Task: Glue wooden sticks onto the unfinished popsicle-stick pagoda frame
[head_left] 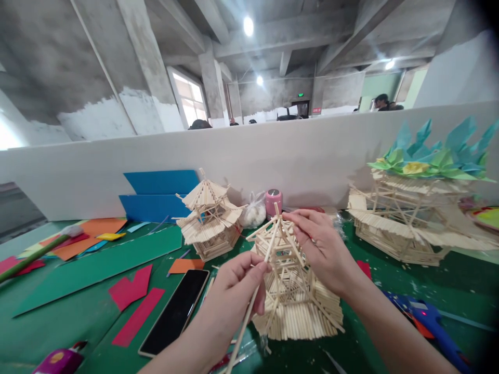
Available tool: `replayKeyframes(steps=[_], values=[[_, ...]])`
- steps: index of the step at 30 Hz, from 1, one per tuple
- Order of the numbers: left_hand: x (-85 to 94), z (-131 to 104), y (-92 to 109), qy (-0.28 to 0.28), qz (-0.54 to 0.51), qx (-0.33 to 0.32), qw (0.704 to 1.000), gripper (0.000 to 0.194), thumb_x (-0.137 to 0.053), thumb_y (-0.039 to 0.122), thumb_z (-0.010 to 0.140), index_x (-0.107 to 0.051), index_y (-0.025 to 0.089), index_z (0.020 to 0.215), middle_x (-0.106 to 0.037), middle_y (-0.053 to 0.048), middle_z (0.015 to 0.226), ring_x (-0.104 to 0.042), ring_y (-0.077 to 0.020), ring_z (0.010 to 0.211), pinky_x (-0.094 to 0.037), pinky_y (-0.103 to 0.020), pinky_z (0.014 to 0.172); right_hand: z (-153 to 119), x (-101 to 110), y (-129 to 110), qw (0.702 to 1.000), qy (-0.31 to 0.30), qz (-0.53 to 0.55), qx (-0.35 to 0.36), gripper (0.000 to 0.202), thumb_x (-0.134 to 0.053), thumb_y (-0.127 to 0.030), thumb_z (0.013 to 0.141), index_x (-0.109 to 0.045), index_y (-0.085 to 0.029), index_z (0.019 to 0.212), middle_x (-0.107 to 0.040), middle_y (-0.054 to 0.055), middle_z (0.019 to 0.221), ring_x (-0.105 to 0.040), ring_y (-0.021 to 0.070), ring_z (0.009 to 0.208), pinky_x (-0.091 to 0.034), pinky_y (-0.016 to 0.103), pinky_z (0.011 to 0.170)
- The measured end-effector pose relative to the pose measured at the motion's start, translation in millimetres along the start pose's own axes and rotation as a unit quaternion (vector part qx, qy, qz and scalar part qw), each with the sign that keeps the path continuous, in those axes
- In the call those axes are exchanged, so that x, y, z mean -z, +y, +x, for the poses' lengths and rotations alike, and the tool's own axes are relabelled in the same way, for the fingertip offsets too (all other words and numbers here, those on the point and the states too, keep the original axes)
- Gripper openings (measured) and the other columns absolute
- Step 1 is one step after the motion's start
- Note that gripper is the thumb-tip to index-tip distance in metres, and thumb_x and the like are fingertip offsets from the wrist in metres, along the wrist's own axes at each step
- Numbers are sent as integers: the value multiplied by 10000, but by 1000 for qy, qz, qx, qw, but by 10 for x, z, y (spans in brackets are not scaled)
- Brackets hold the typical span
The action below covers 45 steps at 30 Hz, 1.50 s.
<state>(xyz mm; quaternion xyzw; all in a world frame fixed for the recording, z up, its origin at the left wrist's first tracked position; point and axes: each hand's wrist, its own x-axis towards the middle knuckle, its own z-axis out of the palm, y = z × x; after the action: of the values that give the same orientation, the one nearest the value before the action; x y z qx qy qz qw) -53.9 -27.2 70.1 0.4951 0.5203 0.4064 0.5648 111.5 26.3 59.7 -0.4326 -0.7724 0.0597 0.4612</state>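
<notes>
A half-built pagoda model (298, 317) made of thin wooden sticks stands in front of me, its upper roof an open frame of sticks meeting at a peak. My left hand (244, 280) pinches a long thin wooden stick (249, 311) between thumb and fingers. That stick slants up along the left side of the roof frame towards the peak. My right hand (322, 246) grips the top of the frame from the right, fingertips at the peak; its thumb is partly hidden.
Behind stands another stick pagoda (210, 218). A stick boat (397, 234) with folded paper is at right, near a blue hot glue gun (432, 322). A phone (175, 311), red paper pieces (138, 317) and a green board (105, 270) lie left. A white partition (97, 176) runs behind.
</notes>
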Motion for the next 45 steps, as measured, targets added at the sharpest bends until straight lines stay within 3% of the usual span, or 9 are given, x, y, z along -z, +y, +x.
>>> replayKeyframes(steps=[14, 19, 25, 31, 45], values=[[-30, -10, 31, 19, 45, 9, 999, 228, -485, 340, 816, -510, 183, 653, -461, 68, 355, -287, -51, 319, -176, -192, 384, -3, 0, -5, 1000, -4, -1, 0, 317, -390, -200, 865, -551, -248, 1134, -562, 58, 1061, -463, 225, 1010, -384, 414, 865], [-64, -26, 53, 36, 70, -16, 997, 237, -479, 309, 815, -500, 175, 621, -466, 53, 357, -354, -67, 362, -213, -199, 405, 1, -3, -10, 1000, -4, 3, -6, 311, -395, -188, 860, -557, -228, 1124, -559, 63, 1062, -459, 220, 996, -381, 414, 865], [-82, -16, 31, 42, 81, -1, 996, 235, -442, 310, 831, -503, 177, 646, -454, 71, 357, -266, -42, 318, -157, -193, 374, -5, -5, -15, 1000, -7, 8, -5, 313, -405, -187, 861, -557, -224, 1133, -553, 62, 1069, -450, 210, 984, -368, 398, 871], [-82, 5, -3, 44, 58, 4, 997, 239, -452, 304, 823, -489, 176, 625, -425, 78, 360, -321, -41, 343, -160, -178, 367, -7, 10, -35, 1000, -9, 10, -17, 326, -400, -180, 865, -551, -190, 1154, -545, 69, 1070, -437, 205, 990, -346, 383, 884], [-73, 10, -13, 39, 61, -25, 997, 237, -445, 288, 823, -485, 178, 617, -406, 86, 330, -283, -46, 339, -179, -184, 383, -9, 3, -30, 1000, -11, 12, -18, 330, -413, -178, 859, -545, -194, 1161, -543, 65, 1080, -439, 206, 990, -350, 377, 879]])
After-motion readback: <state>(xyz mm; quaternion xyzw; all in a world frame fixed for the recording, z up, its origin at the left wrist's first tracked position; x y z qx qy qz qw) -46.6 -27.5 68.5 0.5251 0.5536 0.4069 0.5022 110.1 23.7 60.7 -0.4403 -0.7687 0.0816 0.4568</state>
